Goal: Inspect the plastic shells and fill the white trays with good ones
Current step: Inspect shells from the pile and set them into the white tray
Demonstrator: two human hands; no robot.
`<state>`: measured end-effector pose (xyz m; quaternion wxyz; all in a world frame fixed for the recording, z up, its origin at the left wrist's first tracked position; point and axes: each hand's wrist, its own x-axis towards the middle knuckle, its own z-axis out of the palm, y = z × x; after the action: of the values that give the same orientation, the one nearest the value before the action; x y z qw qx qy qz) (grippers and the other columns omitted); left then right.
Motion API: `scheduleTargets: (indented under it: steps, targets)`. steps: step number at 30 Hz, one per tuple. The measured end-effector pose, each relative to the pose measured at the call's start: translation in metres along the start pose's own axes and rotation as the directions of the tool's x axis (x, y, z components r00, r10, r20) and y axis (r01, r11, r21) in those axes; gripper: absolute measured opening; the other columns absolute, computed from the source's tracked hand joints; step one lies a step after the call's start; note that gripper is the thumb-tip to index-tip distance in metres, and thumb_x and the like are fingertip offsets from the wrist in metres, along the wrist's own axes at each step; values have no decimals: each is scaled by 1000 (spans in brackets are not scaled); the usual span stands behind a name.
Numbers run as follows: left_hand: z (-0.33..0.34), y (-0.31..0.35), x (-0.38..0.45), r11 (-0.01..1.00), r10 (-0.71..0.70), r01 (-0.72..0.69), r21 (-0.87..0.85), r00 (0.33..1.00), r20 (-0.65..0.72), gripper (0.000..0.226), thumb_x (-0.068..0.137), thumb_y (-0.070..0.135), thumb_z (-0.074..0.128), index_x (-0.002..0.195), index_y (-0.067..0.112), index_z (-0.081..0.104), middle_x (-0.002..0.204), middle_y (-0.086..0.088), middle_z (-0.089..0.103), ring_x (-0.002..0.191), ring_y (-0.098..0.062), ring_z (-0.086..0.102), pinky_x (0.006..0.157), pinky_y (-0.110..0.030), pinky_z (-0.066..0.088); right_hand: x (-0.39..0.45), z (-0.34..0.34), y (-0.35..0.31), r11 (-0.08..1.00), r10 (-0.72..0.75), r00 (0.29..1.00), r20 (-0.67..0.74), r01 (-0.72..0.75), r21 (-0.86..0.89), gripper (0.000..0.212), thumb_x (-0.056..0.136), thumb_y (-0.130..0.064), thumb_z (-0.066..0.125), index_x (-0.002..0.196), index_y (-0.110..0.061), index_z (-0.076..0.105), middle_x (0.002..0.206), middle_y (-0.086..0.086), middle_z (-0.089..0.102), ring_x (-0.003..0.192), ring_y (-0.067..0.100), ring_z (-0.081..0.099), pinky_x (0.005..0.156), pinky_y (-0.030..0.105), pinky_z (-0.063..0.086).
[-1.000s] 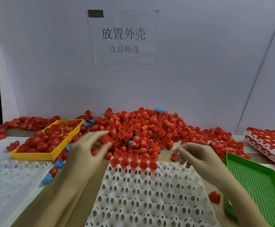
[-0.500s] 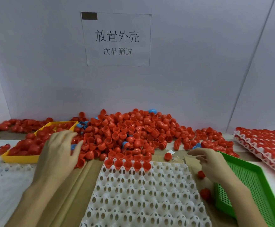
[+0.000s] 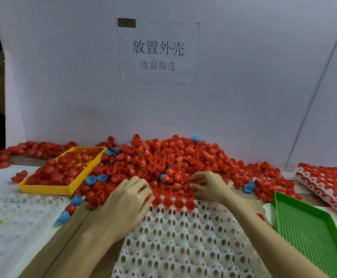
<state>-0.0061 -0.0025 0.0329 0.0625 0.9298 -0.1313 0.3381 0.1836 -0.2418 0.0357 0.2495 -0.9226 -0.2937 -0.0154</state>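
Because the shells (image 3: pixel 163 163) lay heaped just beyond the white tray (image 3: pixel 183 237), both hands reached there: the left hand (image 3: pixel 127 193) curled among them, its hold unclear; the right hand (image 3: pixel 207 185) apparently pinched one for inspection.

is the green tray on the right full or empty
Empty as far as it shows: the green tray has only bare mesh floor in view, no shells. Its near end runs out of frame.
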Motion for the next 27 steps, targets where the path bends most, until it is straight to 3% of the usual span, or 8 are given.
scheduleTargets:
  steps: [3,7,10,14,18,22,26,27]
  targets:
    - [-2,0,0,1000,-14,14,-5,1000,9,4,93,23,75,93,20,78,96,9,67,90,-8,62,79,-28,55,6,6,4,999,42,997,-57,-42,9,17,89,-27,80,106,-27,78,100,-19,67,81,-8,58,62,4,44]
    - [-3,1,1,1000,-27,27,-9,1000,4,3,91,21,78,93,19,78,94,9,68,89,-9,63,78,-29,56,1,2,2,996,43,988,-148,-31,84,17,84,-34,84,98,-28,77,96,-16,72,78,1,65,63,9,49]
    - [-3,6,3,998,-52,50,-42,998,-43,9,90,18,79,99,18,78,97,9,69,91,-10,64,80,-29,56,-14,-10,-10,981,13,982,-186,23,193,20,83,-41,83,97,-30,75,96,-14,73,79,6,68,72,21,58]
    - [-5,26,6,921,-189,154,-357,980,-64,33,97,38,67,129,28,68,109,23,64,101,1,64,90,-21,55,-51,-25,-33,886,-103,990,-94,135,444,32,80,-50,84,105,-37,68,99,-9,72,85,12,72,76,30,62]
    - [-1,53,3,846,-118,113,-522,993,24,49,95,58,66,141,48,53,113,28,61,106,4,63,91,-11,49,-90,-29,-52,811,-197,980,-1,164,562,52,76,-46,89,117,-34,59,105,-3,72,89,21,74,77,35,63]
    - [8,69,1,775,-95,86,-626,995,19,41,91,44,76,130,41,67,105,19,65,94,-5,68,84,-19,55,-111,-22,-60,747,-234,971,-37,204,633,42,79,-31,90,109,-24,61,104,1,70,89,25,73,76,39,63]
    - [5,76,5,661,-210,111,-742,977,-41,41,88,27,82,127,33,73,109,16,73,98,-8,73,84,-20,59,-117,-26,-61,581,-201,974,-108,207,787,27,92,-24,78,114,-14,65,112,7,71,97,32,72,82,39,62]
    - [4,76,6,643,-230,111,-758,972,-53,42,87,24,82,128,32,73,110,16,74,99,-8,74,84,-20,59,-117,-27,-60,583,-184,973,-137,220,782,25,92,-22,77,114,-15,67,112,6,72,98,30,72,83,39,62]
